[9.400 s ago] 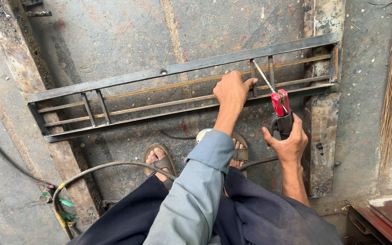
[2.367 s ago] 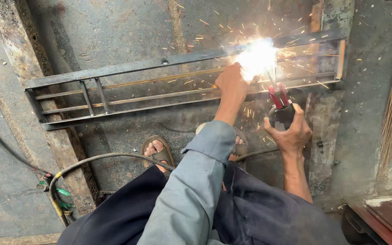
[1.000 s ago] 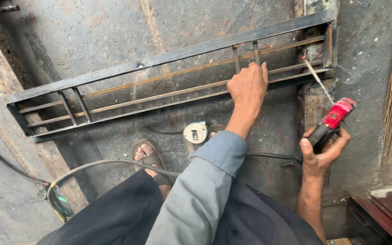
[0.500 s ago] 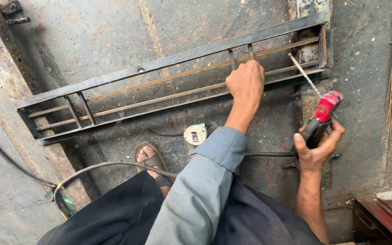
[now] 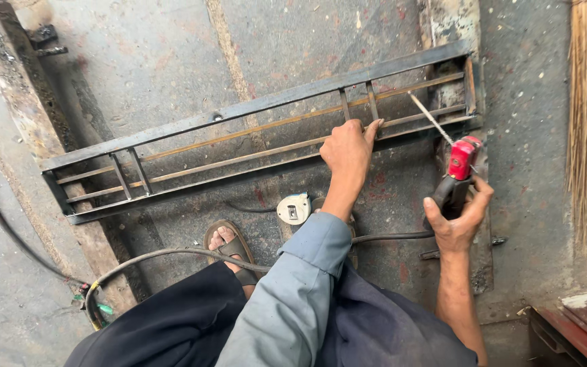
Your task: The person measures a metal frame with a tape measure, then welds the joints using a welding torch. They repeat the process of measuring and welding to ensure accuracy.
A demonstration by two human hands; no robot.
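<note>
A long dark metal frame [image 5: 239, 112] with thin rails and short upright bars lies on the stained concrete floor. My left hand [image 5: 348, 153], in a grey sleeve, grips the frame's lower rail beside two short uprights, index finger stretched along the rail. My right hand [image 5: 458, 217] holds a red welding electrode holder [image 5: 463, 156]. Its thin electrode rod [image 5: 431, 119] points up and left, and its tip is close to the rails near the frame's right end. No sparks show.
A white tape measure [image 5: 295, 208] lies on the floor below the frame. A grey cable [image 5: 171, 255] runs past my sandalled foot [image 5: 229, 246]. Broom bristles [image 5: 585, 122] hang at the right. A reddish metal object [image 5: 579, 326] sits at the bottom right.
The welding sparks from before have stopped. My right hand, which had drawn the holder away to the right, has brought the rod back toward the frame. My left hand stays on the rail.
</note>
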